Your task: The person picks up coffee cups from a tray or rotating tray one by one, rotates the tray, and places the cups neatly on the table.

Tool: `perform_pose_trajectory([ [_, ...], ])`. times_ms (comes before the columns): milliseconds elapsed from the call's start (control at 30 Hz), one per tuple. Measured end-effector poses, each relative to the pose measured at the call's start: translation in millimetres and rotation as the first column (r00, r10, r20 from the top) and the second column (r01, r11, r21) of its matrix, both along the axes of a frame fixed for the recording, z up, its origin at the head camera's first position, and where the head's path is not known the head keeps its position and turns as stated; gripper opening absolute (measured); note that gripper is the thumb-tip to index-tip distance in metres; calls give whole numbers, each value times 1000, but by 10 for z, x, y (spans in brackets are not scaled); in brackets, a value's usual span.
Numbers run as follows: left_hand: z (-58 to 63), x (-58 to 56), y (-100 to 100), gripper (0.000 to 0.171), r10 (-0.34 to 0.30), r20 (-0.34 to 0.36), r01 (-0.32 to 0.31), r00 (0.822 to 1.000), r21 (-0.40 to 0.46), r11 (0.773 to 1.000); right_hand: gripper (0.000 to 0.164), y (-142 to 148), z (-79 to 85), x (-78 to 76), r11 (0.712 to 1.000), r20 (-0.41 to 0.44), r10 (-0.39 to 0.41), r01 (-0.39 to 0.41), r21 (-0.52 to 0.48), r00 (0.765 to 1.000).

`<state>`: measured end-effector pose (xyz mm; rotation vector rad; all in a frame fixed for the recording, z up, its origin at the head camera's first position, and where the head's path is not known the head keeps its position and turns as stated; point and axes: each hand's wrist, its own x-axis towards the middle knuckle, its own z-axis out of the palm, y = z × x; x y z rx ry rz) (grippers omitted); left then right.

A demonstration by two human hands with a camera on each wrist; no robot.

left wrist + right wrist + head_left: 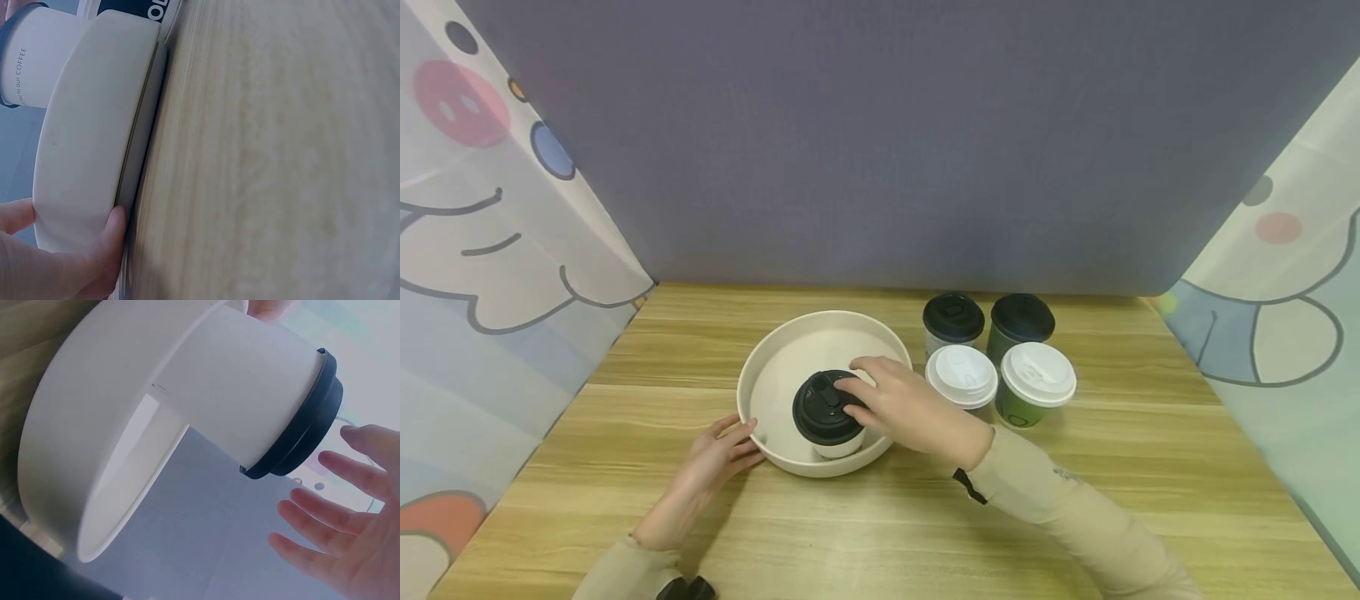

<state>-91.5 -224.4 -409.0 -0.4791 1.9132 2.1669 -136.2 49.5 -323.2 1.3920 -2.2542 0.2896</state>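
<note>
A white paper coffee cup [244, 381] with a black lid [829, 408] stands inside a round cream tray [820, 468]. My left hand [718, 454] grips the near left side of the tray, thumb at the rim and fingers lower on the wall. In the left wrist view the tray wall [94, 131] lies between the thumb and fingers. My right hand [898, 408] hovers beside the black lid with fingers spread. A gap shows between its fingers [350, 475] and the lid in the right wrist view.
Right of the tray stand two cups with black lids, one lid [953, 317] left of the other [1022, 317]. Before them are two cups with white lids, one lid [962, 376] left of the other [1038, 373]. A grey panel [880, 150] rises behind the wooden table [850, 542].
</note>
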Motion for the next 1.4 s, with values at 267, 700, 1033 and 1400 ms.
perform_pose_trajectory([
  [267,-17,-8,-2,69,-1,-2,1,1000,1,1000,40,-81,11,20,994,50,9,-14,104,999],
  [700,-2,-12,-4,70,-7,-2,7,1000,-4,1000,55,-202,-52,22,983,145,24,-49,175,989],
  [1033,-3,-8,-10,70,-8,0,8,1000,-5,1000,60,-251,-64,28,975,214,-5,-43,218,977],
  [1400,-13,-7,-18,70,-15,-9,15,1000,0,1000,57,-273,-76,30,977,174,1,-38,208,985],
])
